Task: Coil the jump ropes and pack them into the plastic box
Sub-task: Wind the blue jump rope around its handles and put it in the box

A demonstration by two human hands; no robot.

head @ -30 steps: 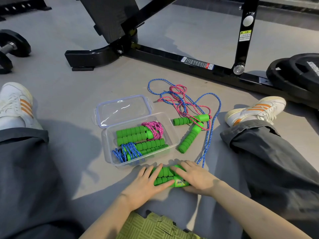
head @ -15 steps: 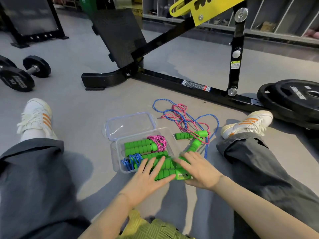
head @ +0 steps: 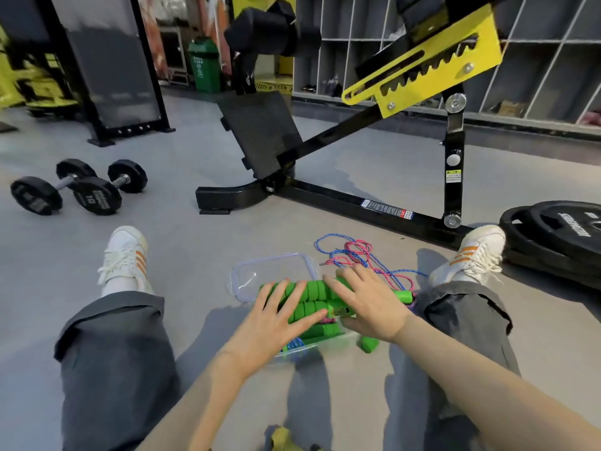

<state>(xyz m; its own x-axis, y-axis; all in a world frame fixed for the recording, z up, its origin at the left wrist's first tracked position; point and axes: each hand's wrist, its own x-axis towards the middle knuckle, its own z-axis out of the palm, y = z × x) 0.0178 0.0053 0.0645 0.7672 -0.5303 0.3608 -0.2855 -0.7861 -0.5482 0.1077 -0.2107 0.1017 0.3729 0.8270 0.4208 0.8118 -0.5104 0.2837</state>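
head view: both hands meet over the plastic box (head: 320,343), on the floor between the person's spread legs.
left hand (head: 276,317): flat, fingers straight and spread, pressing down on the handle bundle (head: 309,296); it grasps nothing.
right hand (head: 367,304): fingers lie over the bundle's right end and the thumb seems tucked at its near side, so i judge it pinches the bundle.
why held so: two palms across the green foam handles probably keep the coil from springing apart while it is seated in the box.
where the bundle is: above the box opening, on other green handles already inside; whether it has settled is hidden by the hands.
lid (head: 270,271): lies open just behind the box, clear of the opening.
still to pack: loose ropes (head: 351,253), blue and pink, tangled just beyond the right hand, with a loose handle (head: 403,296) beside the right knee.
edges: the box walls are mostly covered; the front rim shows under the wrists.
open room: bare floor to the left; bench frame (head: 357,203) and weight plates (head: 553,236) close off the far right.
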